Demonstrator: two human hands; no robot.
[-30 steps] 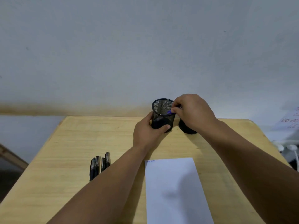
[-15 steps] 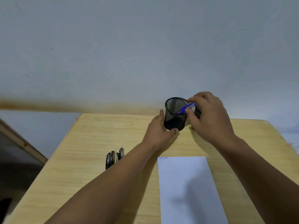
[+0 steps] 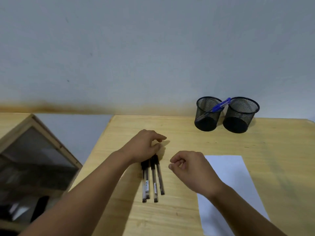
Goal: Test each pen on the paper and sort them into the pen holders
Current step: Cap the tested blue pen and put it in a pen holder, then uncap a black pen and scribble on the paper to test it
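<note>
Two black mesh pen holders stand at the back of the wooden table. The left holder [image 3: 208, 114] has a blue pen [image 3: 220, 105] leaning in it; the right holder [image 3: 239, 115] looks empty. Several black-capped pens [image 3: 153, 181] lie side by side on the table. My left hand [image 3: 144, 145] hovers over their cap ends with fingers relaxed, holding nothing. My right hand [image 3: 189, 169] hangs just right of the pens, fingers loosely curled and empty. A white sheet of paper [image 3: 228, 184] lies to the right, partly under my right arm.
The table [image 3: 187, 142] stands against a plain wall. Its left edge runs diagonally beside my left arm. Beyond it, lower left, stands a wood-framed panel [image 3: 34, 150] with dark items beneath.
Both hands left the holders and came back toward the pens. The blue pen was let go and now rests in the left holder. The camera turned left and down.
</note>
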